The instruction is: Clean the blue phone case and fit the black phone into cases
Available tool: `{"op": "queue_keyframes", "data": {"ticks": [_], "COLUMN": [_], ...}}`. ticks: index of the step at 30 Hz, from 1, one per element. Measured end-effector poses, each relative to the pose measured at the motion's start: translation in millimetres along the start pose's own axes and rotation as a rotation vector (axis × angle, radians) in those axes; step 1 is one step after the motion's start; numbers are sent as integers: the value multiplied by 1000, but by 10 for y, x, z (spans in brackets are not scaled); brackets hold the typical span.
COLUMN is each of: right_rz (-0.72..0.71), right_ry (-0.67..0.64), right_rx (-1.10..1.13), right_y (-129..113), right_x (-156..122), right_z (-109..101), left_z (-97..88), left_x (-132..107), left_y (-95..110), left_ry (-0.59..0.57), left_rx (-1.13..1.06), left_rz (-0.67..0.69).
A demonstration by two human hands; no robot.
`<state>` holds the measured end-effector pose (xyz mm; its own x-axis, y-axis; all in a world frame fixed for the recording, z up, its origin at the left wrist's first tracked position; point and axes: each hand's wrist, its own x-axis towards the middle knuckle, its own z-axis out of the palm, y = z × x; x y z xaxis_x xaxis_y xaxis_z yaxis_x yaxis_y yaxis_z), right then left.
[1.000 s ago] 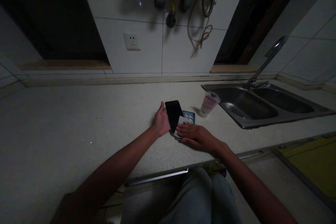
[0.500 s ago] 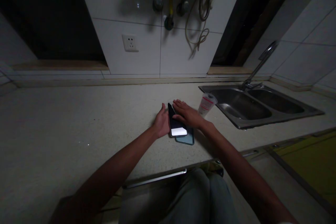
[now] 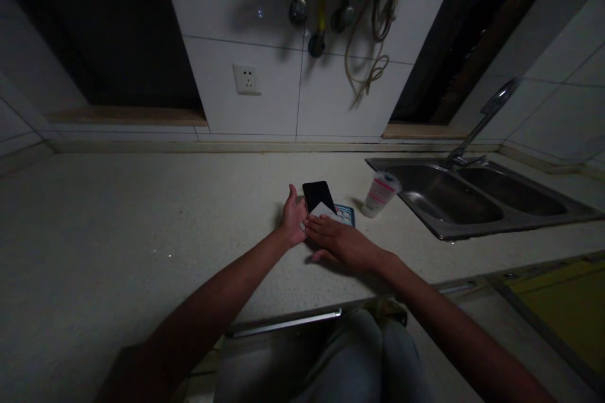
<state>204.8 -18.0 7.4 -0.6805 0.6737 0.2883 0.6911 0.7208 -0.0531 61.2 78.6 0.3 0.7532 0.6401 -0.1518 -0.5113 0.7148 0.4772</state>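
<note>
Two bare hands at one black smartphone (image 3: 317, 192), above the bench (image 3: 142, 214). Left hand (image 3: 293, 220) along its left edge, thumb raised, other fingers partly hidden, grip impossible to tell. Right hand (image 3: 343, 242) flat across the lower end, fingers pressed together, thumb apart, blocking sight of that part; under the fingertips a pale patch (image 3: 323, 209), sheet or reflection unclear. Just right of the smartphone, partly covered, a blue phone case (image 3: 346, 215) with round markings; near it, a clear plastic cup (image 3: 379, 194) with red print. Farther right, a double-bowl steel sink (image 3: 472, 230). Compared with half a second ago: right hand down from the upper screen, round markings newly in sight, left hand at the same edge.
</note>
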Motion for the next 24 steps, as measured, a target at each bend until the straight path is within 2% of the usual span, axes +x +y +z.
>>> {"op": "queue_keyframes", "data": {"ticks": [5,10,17,21,24], "right_rz": [-20,129,362,400,371], "right_ry": [7,53,133,131,114], "right_rx": [-10,-23,-38,-47,-54], "right_y": [-80,53,431,549,519], "right_x": [-240,-315,-14,220,311], "right_z": [-109,-78,-28,-36,5], "left_z": [20,42,89,73,56], "left_x": [-1,-32,-49,-30,-22], "left_y": [-25,-16,-45,-58,-48], "left_ry": [-63,-92,-177,-156,-108], "left_rx": [-2,-29,-87,-95,-94], "left_rz": [27,-38,-107,-111,-93]}}
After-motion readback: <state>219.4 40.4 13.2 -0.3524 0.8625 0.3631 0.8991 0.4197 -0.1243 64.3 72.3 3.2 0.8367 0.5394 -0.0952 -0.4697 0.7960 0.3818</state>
